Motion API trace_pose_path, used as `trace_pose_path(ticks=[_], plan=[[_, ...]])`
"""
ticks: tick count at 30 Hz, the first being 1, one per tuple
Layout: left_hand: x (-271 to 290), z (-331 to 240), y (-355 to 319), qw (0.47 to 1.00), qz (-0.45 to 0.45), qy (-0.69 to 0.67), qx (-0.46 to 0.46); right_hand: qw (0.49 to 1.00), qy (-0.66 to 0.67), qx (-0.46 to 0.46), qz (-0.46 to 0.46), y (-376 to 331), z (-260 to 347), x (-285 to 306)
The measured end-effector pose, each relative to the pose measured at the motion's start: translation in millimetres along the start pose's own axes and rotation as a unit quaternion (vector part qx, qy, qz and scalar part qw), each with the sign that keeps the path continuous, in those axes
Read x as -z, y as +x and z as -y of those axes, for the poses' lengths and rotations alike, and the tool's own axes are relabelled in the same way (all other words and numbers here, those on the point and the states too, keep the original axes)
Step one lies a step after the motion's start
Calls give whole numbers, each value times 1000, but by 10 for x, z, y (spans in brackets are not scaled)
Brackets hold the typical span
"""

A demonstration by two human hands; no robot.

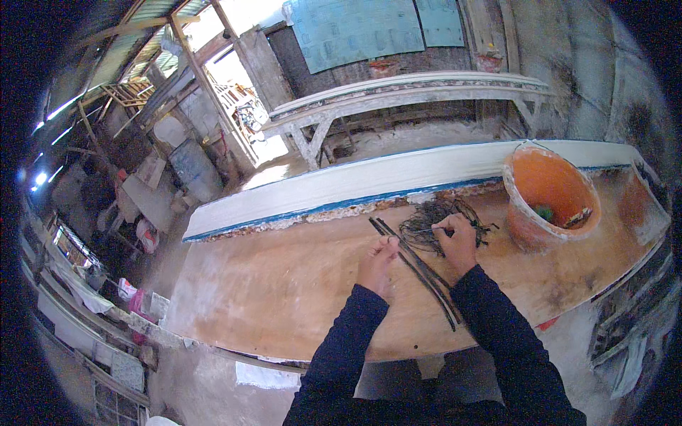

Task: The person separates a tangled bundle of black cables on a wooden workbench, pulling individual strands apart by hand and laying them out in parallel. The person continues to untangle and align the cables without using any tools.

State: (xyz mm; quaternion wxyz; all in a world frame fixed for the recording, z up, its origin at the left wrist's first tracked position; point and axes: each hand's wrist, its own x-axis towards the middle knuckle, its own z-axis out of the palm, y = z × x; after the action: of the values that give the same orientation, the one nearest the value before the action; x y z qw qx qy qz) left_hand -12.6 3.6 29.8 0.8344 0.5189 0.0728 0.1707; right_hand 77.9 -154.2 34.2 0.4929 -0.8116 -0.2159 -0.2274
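Note:
My left hand [379, 267] is over the brown worktable, its fingertips pinched together beside several long, thin black rods [425, 272]; what they hold, if anything, is too small to make out. My right hand [458, 245] is closed at the tangled heap of dark, wiry strands [426, 221], with a thin dark strand between thumb and fingers. The rods lie slanted between my two hands, their near ends by my right sleeve. The heap spreads beyond my hands and partly behind the right one.
An orange bucket [520, 226] with a pale, crusted rim stands right of the heap, a small green thing inside. A long white board with a blue edge [341, 190] runs along the table's far side. Behind it stands a long white bench [405, 91]. A blue drum [195, 172] is at left.

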Motion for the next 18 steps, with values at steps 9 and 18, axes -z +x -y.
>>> trace_pose_path(ticks=[9, 18], plan=[[284, 32, 187, 987, -99, 116, -54, 990, 80, -11, 114, -84, 94, 19], [484, 43, 304, 983, -144, 92, -73, 969, 115, 67, 209, -159, 234, 13]])
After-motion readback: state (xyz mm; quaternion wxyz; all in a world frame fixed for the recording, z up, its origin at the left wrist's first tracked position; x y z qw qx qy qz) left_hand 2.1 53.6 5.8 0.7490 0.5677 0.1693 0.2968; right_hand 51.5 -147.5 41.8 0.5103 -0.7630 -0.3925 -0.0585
